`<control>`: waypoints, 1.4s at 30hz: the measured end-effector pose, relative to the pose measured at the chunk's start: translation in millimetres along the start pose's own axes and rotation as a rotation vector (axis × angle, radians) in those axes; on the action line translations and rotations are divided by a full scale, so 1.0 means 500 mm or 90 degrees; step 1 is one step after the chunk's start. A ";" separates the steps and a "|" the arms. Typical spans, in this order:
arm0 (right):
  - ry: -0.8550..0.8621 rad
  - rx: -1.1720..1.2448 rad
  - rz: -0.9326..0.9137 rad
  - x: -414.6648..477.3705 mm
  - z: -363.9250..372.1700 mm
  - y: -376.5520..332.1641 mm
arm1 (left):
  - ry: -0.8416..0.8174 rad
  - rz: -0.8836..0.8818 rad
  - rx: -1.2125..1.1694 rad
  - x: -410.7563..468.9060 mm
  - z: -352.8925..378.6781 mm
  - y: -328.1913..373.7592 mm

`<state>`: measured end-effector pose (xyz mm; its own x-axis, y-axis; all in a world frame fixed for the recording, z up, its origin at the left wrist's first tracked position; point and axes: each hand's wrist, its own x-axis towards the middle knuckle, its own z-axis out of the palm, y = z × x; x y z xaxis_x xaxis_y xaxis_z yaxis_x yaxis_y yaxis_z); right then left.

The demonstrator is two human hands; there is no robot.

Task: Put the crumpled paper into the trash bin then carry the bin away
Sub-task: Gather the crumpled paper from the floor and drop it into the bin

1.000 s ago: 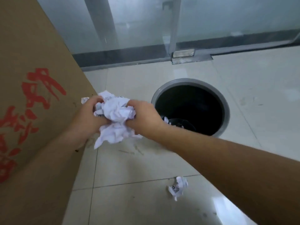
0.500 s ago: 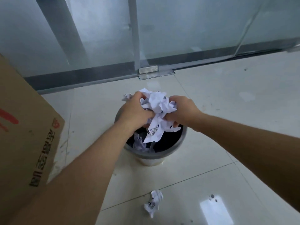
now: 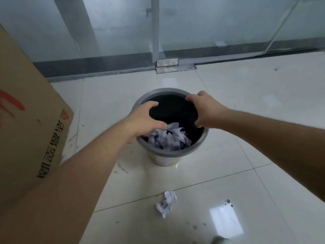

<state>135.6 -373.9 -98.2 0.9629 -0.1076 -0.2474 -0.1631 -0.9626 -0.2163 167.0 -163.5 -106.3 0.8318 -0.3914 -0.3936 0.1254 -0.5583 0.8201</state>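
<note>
The trash bin (image 3: pixel 171 152) stands on the pale floor tiles (image 3: pixel 228 95), with the crumpled paper (image 3: pixel 173 138) already lying in its near side. I judge it light, thin-walled and a little flexible, so the stiff grey rim on opposite sides looks the best hold. My left hand (image 3: pixel 146 120) is spread and empty over the bin's left rim, my right hand (image 3: pixel 204 110) curled and empty over its far right rim; whether either touches the rim I cannot tell. One stray paper ball (image 3: pixel 166 203) lies on the floor nearer me than the bin. Left of the bin a cardboard box (image 3: pixel 26 120) is cut off, and the bin's depth is lost in black
</note>
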 end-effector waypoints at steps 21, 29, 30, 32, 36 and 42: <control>-0.205 0.141 0.114 -0.189 0.573 -0.102 | 0.009 -0.258 0.043 -0.167 0.062 -0.465; -0.223 0.141 0.139 -0.189 0.649 -0.089 | -0.009 -0.263 0.052 -0.178 0.090 -0.495; -0.239 0.139 0.134 -0.187 0.646 -0.089 | -0.005 -0.269 0.049 -0.178 0.088 -0.498; -0.275 0.119 0.118 -0.187 0.642 -0.089 | 0.001 -0.278 0.040 -0.179 0.086 -0.500; -0.326 0.119 0.061 -0.180 0.612 -0.109 | 0.025 -0.289 0.009 -0.177 0.076 -0.498; -0.232 0.285 -0.076 -0.128 0.457 -0.251 | 0.135 -0.310 -0.151 -0.164 0.017 -0.453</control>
<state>45.2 -189.4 -270.8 0.8574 0.1630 -0.4882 -0.2095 -0.7559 -0.6203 65.7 -11.0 -263.1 0.7348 0.0388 -0.6772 0.6186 -0.4480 0.6455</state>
